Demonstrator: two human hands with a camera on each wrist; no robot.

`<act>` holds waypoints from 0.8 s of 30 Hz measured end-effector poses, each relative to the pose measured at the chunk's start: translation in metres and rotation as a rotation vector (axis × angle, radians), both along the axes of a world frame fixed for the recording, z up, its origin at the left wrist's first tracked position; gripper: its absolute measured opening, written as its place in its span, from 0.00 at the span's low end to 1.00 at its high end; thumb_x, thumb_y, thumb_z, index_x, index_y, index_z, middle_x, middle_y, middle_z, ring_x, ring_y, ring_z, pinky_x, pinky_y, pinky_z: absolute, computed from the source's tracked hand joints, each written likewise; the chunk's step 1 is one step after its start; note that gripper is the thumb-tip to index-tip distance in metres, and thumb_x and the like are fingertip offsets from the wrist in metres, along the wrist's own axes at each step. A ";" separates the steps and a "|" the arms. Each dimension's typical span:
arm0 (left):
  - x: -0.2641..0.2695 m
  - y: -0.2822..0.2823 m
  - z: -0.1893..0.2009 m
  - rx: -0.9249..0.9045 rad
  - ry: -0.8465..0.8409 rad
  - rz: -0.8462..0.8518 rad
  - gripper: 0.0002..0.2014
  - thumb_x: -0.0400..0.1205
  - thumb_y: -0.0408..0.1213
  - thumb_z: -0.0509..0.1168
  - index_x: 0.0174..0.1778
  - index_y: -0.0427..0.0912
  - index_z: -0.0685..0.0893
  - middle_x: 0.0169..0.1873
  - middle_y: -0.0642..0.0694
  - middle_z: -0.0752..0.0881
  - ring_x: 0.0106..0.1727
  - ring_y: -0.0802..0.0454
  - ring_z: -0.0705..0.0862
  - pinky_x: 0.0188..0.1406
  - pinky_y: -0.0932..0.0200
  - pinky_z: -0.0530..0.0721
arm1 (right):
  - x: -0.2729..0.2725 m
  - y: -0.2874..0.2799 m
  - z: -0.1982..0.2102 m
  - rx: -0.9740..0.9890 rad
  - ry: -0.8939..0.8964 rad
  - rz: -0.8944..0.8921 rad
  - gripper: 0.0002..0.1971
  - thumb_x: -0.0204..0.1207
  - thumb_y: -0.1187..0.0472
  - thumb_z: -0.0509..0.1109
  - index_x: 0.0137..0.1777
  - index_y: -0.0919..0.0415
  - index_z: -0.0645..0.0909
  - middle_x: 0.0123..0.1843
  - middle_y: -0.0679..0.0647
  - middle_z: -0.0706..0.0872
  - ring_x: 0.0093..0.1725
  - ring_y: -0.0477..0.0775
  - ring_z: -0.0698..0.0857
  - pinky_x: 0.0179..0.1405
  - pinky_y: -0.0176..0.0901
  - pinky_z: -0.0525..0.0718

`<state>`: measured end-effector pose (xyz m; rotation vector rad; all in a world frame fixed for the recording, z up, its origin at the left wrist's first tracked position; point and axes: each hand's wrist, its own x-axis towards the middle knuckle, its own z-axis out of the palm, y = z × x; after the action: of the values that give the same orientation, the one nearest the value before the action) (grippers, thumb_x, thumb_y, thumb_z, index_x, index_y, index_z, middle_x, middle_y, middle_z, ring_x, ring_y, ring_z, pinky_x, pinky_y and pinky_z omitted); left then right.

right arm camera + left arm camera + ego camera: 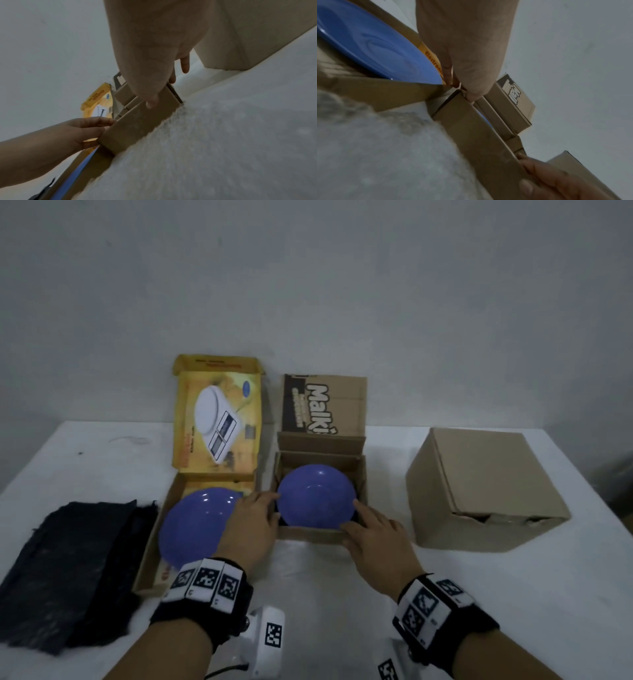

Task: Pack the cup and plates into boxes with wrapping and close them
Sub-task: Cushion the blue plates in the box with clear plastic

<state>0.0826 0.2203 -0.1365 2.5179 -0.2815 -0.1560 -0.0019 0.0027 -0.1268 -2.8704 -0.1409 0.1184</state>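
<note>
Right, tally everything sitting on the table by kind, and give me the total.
Cardboard boxes: 3 (yellow kitchen-scale box, Malki-printed box, plain closed box)
Blue plates: 2 (left blue plate in the yellow one, right blue plate in the Malki-printed one)
Black wrapping pile: 1
Total: 6

We lose part of the left plate [195, 525] behind our left hand [251, 525]; the picture's edge crops the dark wrapping [68, 570].
</note>
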 end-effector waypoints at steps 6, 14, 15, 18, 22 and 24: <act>-0.014 0.008 -0.005 -0.014 -0.079 -0.058 0.15 0.83 0.40 0.62 0.66 0.47 0.80 0.65 0.49 0.79 0.68 0.49 0.69 0.68 0.56 0.68 | -0.012 0.010 -0.009 0.065 -0.072 -0.093 0.17 0.77 0.57 0.67 0.67 0.49 0.78 0.80 0.57 0.66 0.75 0.64 0.72 0.65 0.60 0.76; 0.002 0.009 -0.003 -0.095 0.034 -0.109 0.29 0.80 0.40 0.66 0.77 0.50 0.66 0.72 0.45 0.73 0.73 0.42 0.69 0.72 0.45 0.70 | -0.041 0.036 0.001 0.003 0.210 0.140 0.33 0.67 0.32 0.66 0.70 0.44 0.70 0.63 0.47 0.75 0.61 0.50 0.74 0.59 0.43 0.73; 0.006 0.007 -0.003 -0.082 0.066 -0.107 0.31 0.81 0.41 0.66 0.79 0.50 0.63 0.74 0.45 0.71 0.75 0.42 0.68 0.73 0.43 0.69 | -0.041 0.036 -0.003 -0.010 0.235 0.143 0.29 0.70 0.35 0.67 0.69 0.45 0.72 0.62 0.47 0.76 0.61 0.51 0.74 0.58 0.43 0.71; 0.016 0.007 -0.007 -0.112 0.135 -0.087 0.32 0.83 0.43 0.63 0.82 0.50 0.58 0.77 0.45 0.69 0.76 0.42 0.68 0.73 0.39 0.71 | -0.040 0.040 -0.003 0.124 0.127 0.103 0.11 0.75 0.48 0.69 0.54 0.49 0.81 0.51 0.47 0.82 0.52 0.51 0.80 0.51 0.42 0.75; 0.022 0.008 -0.013 -0.141 0.129 -0.068 0.29 0.85 0.45 0.59 0.82 0.52 0.56 0.76 0.46 0.71 0.73 0.41 0.73 0.68 0.36 0.75 | -0.038 0.033 0.017 0.366 -0.023 -0.051 0.04 0.71 0.58 0.67 0.40 0.50 0.73 0.38 0.47 0.81 0.37 0.48 0.80 0.38 0.48 0.83; 0.022 0.008 -0.014 -0.112 0.114 -0.055 0.29 0.85 0.44 0.58 0.82 0.52 0.56 0.75 0.44 0.73 0.70 0.39 0.76 0.65 0.34 0.76 | -0.031 0.027 0.031 0.520 -0.078 -0.217 0.09 0.73 0.66 0.61 0.40 0.49 0.69 0.34 0.54 0.83 0.30 0.52 0.84 0.28 0.53 0.84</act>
<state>0.1047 0.2283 -0.1506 2.3814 -0.3044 -0.2968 -0.0325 0.0299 -0.0963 -2.3512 0.1116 -0.0647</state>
